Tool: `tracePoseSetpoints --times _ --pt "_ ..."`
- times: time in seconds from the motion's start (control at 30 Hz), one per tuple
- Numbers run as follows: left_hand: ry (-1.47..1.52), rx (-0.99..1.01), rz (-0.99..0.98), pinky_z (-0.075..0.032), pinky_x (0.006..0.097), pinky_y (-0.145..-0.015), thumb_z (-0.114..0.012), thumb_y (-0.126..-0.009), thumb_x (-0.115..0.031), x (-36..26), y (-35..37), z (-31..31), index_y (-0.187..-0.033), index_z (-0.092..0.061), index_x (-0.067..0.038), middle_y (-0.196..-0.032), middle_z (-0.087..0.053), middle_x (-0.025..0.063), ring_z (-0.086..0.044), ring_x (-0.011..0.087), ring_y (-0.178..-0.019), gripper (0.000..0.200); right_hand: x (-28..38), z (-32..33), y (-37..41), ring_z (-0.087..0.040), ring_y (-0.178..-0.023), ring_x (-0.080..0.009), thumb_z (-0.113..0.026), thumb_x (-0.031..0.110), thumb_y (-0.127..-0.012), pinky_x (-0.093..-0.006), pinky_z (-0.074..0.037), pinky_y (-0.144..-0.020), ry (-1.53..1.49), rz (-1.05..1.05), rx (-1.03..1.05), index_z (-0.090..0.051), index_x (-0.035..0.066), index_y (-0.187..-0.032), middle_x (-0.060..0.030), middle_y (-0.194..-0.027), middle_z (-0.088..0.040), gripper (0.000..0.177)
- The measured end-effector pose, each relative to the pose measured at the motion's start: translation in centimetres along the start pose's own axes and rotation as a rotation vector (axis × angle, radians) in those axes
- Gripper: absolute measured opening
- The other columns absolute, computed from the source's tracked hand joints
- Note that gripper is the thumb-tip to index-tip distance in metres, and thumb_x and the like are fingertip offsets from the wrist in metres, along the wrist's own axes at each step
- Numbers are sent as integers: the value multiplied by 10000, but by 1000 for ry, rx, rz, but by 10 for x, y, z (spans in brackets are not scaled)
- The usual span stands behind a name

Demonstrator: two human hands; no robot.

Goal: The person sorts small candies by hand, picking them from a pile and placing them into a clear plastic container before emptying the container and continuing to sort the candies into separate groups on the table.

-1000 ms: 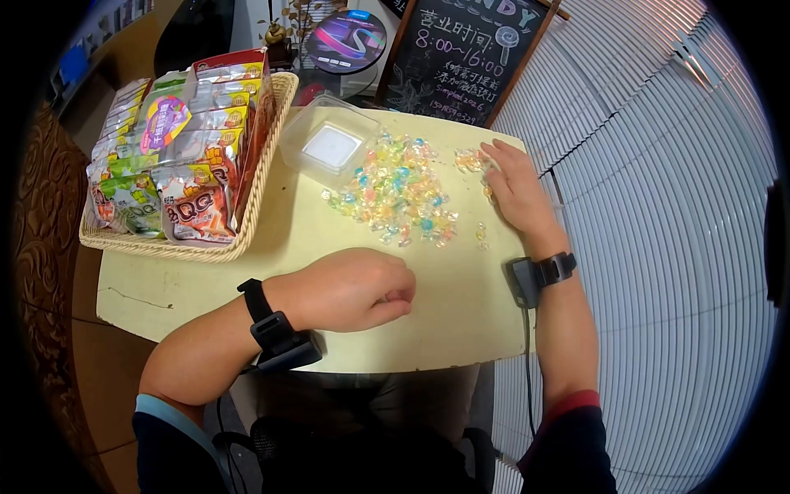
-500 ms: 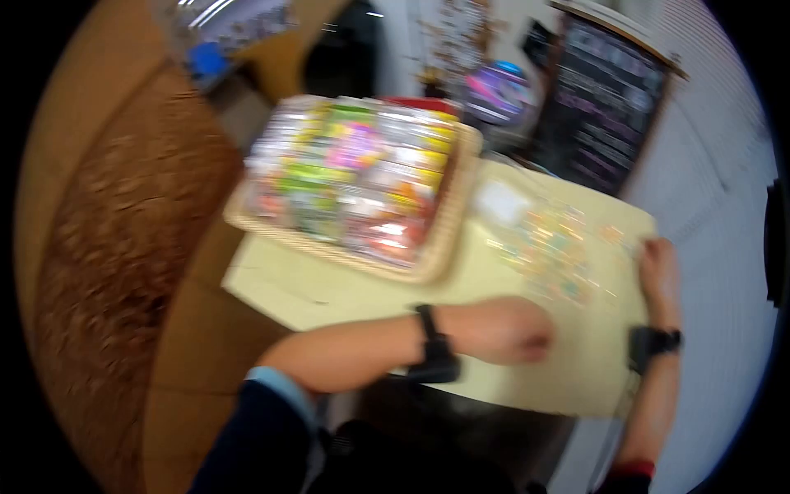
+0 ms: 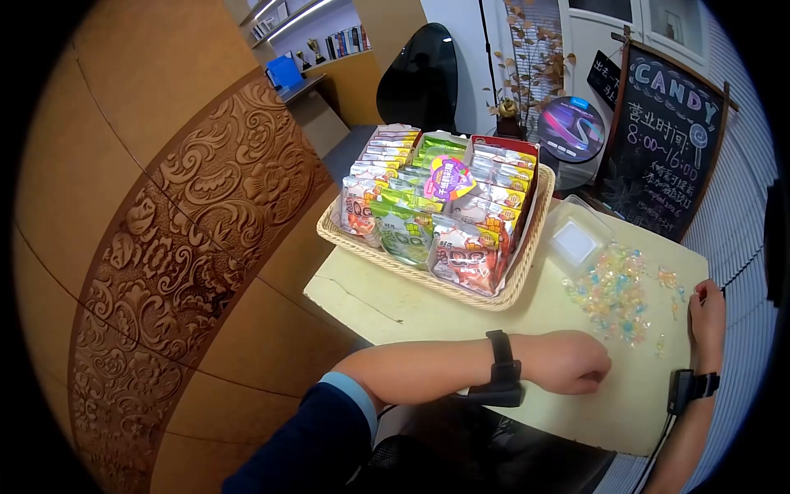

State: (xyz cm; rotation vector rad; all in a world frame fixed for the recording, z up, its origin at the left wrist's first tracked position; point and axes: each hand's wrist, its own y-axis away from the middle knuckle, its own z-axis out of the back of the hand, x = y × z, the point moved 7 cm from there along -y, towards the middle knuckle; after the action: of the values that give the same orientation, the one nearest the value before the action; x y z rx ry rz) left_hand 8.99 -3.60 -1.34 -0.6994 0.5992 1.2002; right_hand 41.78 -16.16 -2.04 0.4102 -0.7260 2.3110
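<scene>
My left hand (image 3: 568, 363) is closed in a loose fist above the front of the pale yellow table (image 3: 444, 317), just nearer to me than a pile of wrapped candies (image 3: 617, 296). Whatever its curled fingers may hold is hidden. At the table's right edge, my right hand (image 3: 708, 314) has its fingers bent together, and their contents cannot be made out. Beside it lies a small separate group of candies (image 3: 667, 280), with a single candy (image 3: 661, 344) closer to me. Behind the pile stands a clear plastic tub (image 3: 605, 223) with a white square inside.
A wicker basket (image 3: 411, 264) full of snack packets (image 3: 403, 226) takes up the table's left back part. A chalkboard sign (image 3: 658, 140) and a round purple-blue package (image 3: 570, 130) stand behind. White blinds (image 3: 745, 263) border the right side.
My view has turned, so the table and basket appear farther right and lower, and the picture is sharper. Both hands keep roughly the same places over the table, fingers still curled.
</scene>
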Motion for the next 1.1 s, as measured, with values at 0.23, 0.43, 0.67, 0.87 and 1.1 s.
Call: tracePoseSetpoints --times 0.23,0.43,0.67,0.87,1.1 --pt "21 -13 -17 -531 481 -784 -737 -930 -190 1 1 0 -932 -713 -41 -910 -691 135 -682 361 -880 150 46 14 4 -557 -708 -243 -654 59 -949 -363 -481 -693 -137 56 6 -610 -50 -978 -163 -788 -584 120" --pt "-12 -5 -4 -535 484 -787 -726 -906 -195 3 -2 -1 -914 -715 -32 -915 -694 154 -686 378 -886 164 63 -13 20 -540 -667 -247 -668 24 -893 -380 -455 -642 -118 134 147 -593 -49 -869 -157 -749 -569 108" --pt "3 -21 -43 -537 491 -767 -726 -885 -185 6 -3 -5 -871 -720 -35 -878 -700 150 -685 383 -855 151 54 -23 19 -533 -731 -226 -648 -27 -919 -348 -454 -690 -193 177 157 -577 -44 -927 -142 -808 -555 74" --pt "-28 -38 -88 -536 496 -761 -734 -874 -207 7 -3 -5 -872 -722 -42 -869 -694 159 -683 389 -849 166 66 -29 22 -506 -738 -190 -658 8 -931 -338 -437 -686 -256 164 220 -565 -26 -924 -106 -803 -526 100" --pt "78 -30 -52 -546 488 -777 -722 -951 -200 -14 0 2 -993 -709 -38 -904 -687 173 -678 392 -858 168 105 23 37 -669 -765 -304 -676 220 -990 -424 -513 -713 16 148 293 -720 -29 -986 -203 -859 -712 253"
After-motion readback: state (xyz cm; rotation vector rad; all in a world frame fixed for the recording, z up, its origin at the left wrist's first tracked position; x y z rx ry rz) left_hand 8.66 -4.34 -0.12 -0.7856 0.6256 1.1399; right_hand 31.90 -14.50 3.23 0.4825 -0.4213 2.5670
